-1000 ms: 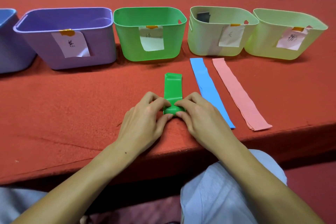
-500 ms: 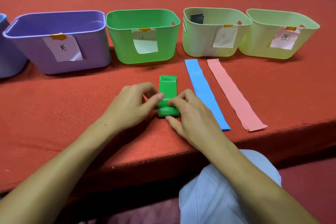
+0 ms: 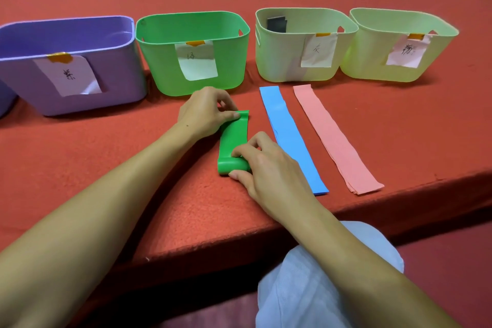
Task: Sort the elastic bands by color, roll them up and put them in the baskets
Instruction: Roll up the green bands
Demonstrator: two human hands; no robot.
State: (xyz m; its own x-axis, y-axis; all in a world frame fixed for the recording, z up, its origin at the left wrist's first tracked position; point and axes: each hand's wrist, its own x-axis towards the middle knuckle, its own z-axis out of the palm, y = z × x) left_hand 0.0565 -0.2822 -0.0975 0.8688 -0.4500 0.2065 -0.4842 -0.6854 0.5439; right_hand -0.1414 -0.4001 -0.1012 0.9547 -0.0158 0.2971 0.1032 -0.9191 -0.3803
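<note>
Right hand (image 3: 269, 165) pinches the green band (image 3: 234, 138) at its rolled end; left hand (image 3: 205, 112) pinches the far end. Risk: slackened grip lets the roll spring open.

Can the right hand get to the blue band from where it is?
Probably yes. The right hand lies right beside the blue band, and nothing sits between them on the red table. But it is busy gripping the green band, so it would have to let go first.
</note>
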